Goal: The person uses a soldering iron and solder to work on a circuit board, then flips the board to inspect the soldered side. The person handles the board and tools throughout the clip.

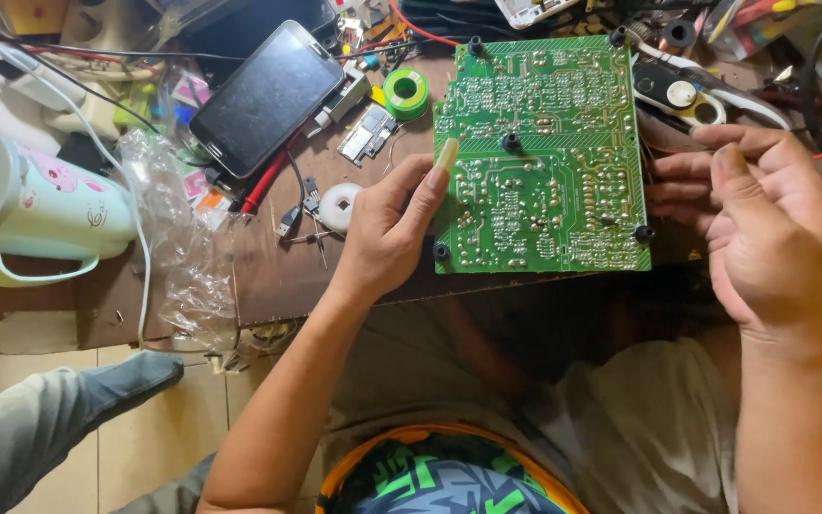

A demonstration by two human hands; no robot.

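Observation:
A green circuit board (pixel 539 157) lies solder side up on the brown workbench (pixel 287 276), with black standoffs at its corners and middle. My left hand (pixel 387 233) grips the board's left edge, thumb on top near its upper left part. My right hand (pixel 763 224) holds the board's right edge, fingers curled under it. The board rests between both hands near the bench's front edge.
A black smartphone (pixel 268 95) lies at the back left beside a green solder spool (pixel 405 92) and a white tape roll (pixel 339 205). A white mug (pixel 26 205), crumpled clear plastic (pixel 183 247), cables and tools crowd the bench. Another person's sleeve (pixel 49 419) shows lower left.

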